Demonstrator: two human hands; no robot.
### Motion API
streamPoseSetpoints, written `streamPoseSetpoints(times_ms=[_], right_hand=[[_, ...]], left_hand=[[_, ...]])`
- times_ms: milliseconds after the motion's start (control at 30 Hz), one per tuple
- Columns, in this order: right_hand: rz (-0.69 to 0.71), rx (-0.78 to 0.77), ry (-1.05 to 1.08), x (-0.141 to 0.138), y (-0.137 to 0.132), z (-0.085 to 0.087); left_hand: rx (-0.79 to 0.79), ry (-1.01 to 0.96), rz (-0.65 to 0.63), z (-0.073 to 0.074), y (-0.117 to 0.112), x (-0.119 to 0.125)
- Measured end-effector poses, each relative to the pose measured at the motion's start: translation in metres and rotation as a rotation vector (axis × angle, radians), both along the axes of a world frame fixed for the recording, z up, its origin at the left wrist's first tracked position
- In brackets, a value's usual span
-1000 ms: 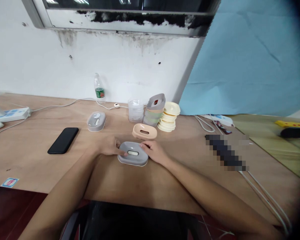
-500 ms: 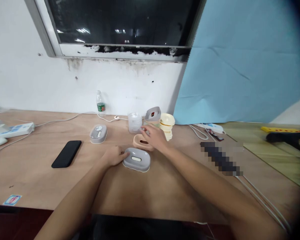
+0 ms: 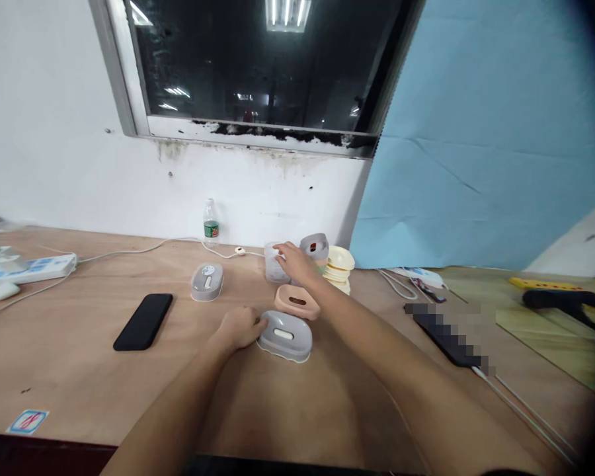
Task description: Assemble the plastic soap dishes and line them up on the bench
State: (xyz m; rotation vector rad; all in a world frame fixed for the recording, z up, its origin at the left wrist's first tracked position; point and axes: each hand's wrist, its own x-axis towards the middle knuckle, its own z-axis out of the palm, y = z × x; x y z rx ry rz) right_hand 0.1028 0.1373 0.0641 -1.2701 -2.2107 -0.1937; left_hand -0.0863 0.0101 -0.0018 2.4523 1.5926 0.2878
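A grey soap dish (image 3: 284,335) with a pale slot in its middle lies on the table in front of me. My left hand (image 3: 240,326) grips its left edge, thumb and fingers closed there. Behind it is a peach soap dish part (image 3: 297,301) with an oval opening. My right hand (image 3: 295,262) reaches over that part to a stack of clear plastic containers (image 3: 274,268), fingertips pinching at the upper rim. A grey part (image 3: 314,246) and a stack of cream trays (image 3: 339,264) stand just right of this hand. Another grey soap dish (image 3: 207,282) with a round sticker sits to the left.
A black phone (image 3: 143,322) lies at the left. Power strips (image 3: 39,264) and white cables run along the back. A bottle (image 3: 211,223) stands against the wall. At the right lies a dark, partly pixelated object (image 3: 446,337) with cables.
My right hand has moved up from the right side of the clear stack to its upper rim. My left hand stays on the grey soap dish. The whole view has shifted as my head moved.
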Motion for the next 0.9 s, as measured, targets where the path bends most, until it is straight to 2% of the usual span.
streamPoseSetpoints(times_ms=[100, 233, 333, 433, 500, 633, 733, 900], right_hand=[[0.012, 0.109, 0.221, 0.003, -0.021, 0.003], [0.049, 0.143, 0.610, 0.019, -0.074, -0.003], [0.120, -0.044, 0.829, 0.036, -0.118, -0.022], [0.174, -0.242, 0.960, 0.048, -0.144, -0.047], [0.161, -0.343, 1.003, 0.052, -0.151, -0.062], [0.080, -0.435, 1.052, 0.053, -0.150, -0.078], [0.056, -0.488, 1.041, 0.052, -0.147, -0.084], [0.055, -0.671, 0.987, 0.052, -0.146, -0.087]], left_hand=[[-0.012, -0.018, 0.010, 0.001, -0.001, 0.002], [0.038, -0.136, 0.046, 0.006, -0.003, -0.001], [0.122, -0.333, 0.091, 0.013, -0.007, -0.002], [0.146, -0.522, 0.003, 0.018, -0.013, 0.002], [0.137, -0.602, -0.049, 0.018, -0.016, 0.006], [0.047, -0.670, -0.027, 0.013, -0.016, 0.012], [-0.044, -0.619, 0.023, 0.012, -0.013, 0.010], [-0.163, -0.463, 0.028, 0.018, -0.009, 0.007]])
